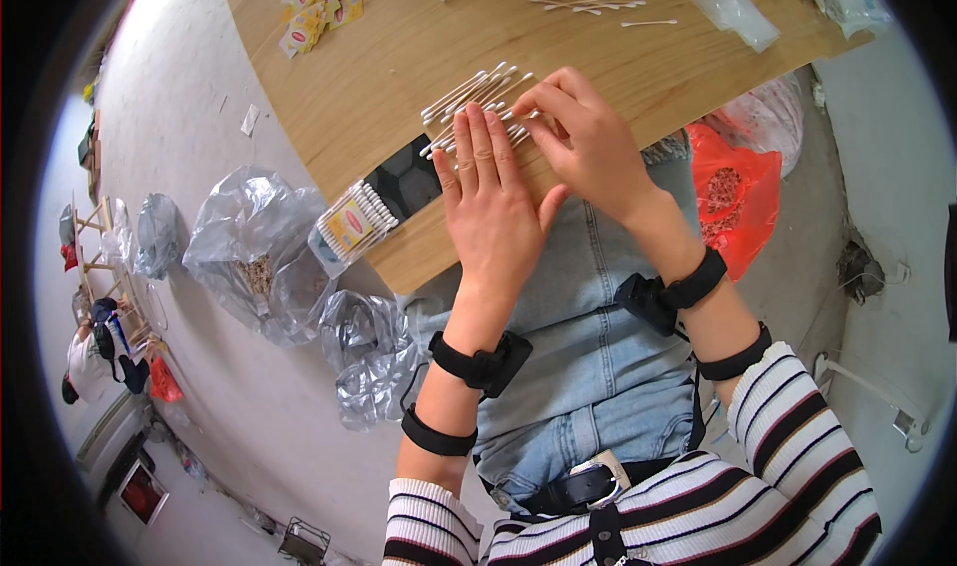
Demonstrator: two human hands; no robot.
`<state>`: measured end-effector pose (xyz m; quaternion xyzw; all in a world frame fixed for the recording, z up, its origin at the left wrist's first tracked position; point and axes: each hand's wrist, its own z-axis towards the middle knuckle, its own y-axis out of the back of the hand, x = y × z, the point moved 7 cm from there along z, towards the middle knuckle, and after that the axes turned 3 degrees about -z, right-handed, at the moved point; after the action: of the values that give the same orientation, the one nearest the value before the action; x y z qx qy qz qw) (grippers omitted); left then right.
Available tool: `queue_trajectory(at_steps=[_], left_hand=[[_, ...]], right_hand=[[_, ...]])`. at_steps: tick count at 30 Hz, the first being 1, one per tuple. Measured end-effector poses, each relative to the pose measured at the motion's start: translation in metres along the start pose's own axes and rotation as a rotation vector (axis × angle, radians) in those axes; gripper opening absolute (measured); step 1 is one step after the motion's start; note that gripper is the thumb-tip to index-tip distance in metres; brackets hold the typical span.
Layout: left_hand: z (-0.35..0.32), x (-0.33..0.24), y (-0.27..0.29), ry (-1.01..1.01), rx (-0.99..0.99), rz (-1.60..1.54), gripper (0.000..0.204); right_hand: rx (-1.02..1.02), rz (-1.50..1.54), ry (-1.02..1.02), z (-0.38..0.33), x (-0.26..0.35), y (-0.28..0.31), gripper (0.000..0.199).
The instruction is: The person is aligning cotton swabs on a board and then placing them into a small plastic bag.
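A loose pile of cotton swabs [469, 95] with white tips lies on the wooden table [369, 97], roughly side by side. My left hand [488, 202] rests palm down over the pile, its fingers stretched out flat and hiding part of it. Just right of those fingertips, my right hand [598, 147] pinches the end of a cotton swab between thumb and forefinger; its other fingers are curled. Left of my left hand is a dark hexagon-patterned pad [407, 177]. At the table's edge beside it sits a neat bundle of swabs [374, 207] with a yellow label card [349, 224].
Several yellow label cards [304, 22] lie at the far left of the table. More swabs [588, 3] are scattered at the back, near clear plastic bags [733, 12]. Clear bags [259, 237] stand on the floor at left, a red bag [733, 192] at right.
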<state>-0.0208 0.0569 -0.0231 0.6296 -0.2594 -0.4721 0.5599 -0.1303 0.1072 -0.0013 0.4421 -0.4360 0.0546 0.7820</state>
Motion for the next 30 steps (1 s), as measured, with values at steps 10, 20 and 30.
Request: queue_trajectory(at_steps=[10,20,30], left_hand=[[-0.001,0.0,0.0,0.002,-0.025,-0.023,0.1],[-0.002,0.001,-0.002,0.007,-0.03,-0.024,0.099],[0.012,0.007,0.008,0.036,-0.061,-0.13,0.097]], right_hand=[[0.196,-0.1,0.003,0.022,-0.005,-0.012,0.007],[0.325,-0.2,-0.035,0.027,-0.002,-0.013,0.013],[-0.198,0.455,-0.22,0.032,-0.033,0.005,0.032]])
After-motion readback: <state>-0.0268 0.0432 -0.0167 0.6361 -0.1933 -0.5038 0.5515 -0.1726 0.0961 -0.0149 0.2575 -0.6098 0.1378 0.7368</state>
